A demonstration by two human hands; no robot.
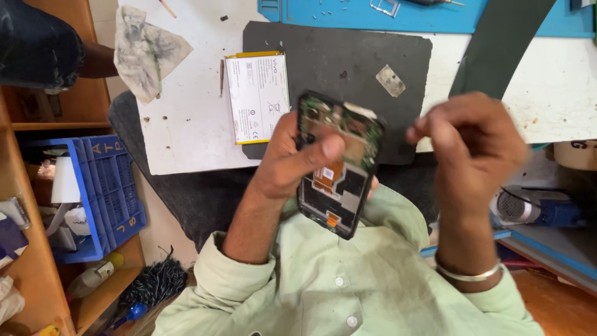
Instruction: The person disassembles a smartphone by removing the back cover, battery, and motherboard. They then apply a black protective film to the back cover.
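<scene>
Left hand: our left hand [292, 165] is clamped on an opened phone [336, 163], thumb pressed across its bared insides, fingers wrapped behind.
Phone: it sits at the centre of our view, tilted, its top toward 12 o'clock, with green circuit board up top and an orange strip lower down.
Right hand: our right hand [476, 146] hovers at 3 o'clock from the phone, apart from it; the fingers are curled together and blurred, and we cannot tell whether they pinch anything.
Battery: a white battery [257, 96] with a yellow edge lies on the white table [186, 124] at 11 o'clock from the phone, partly on a dark mat [348, 56].
Cloth: a stained cloth [146, 50] lies at 10 o'clock, well apart.
Crate: a blue crate [112, 186] sits on the shelf at 9 o'clock.
Wrist: a silver bracelet [467, 274] circles our right wrist.
</scene>
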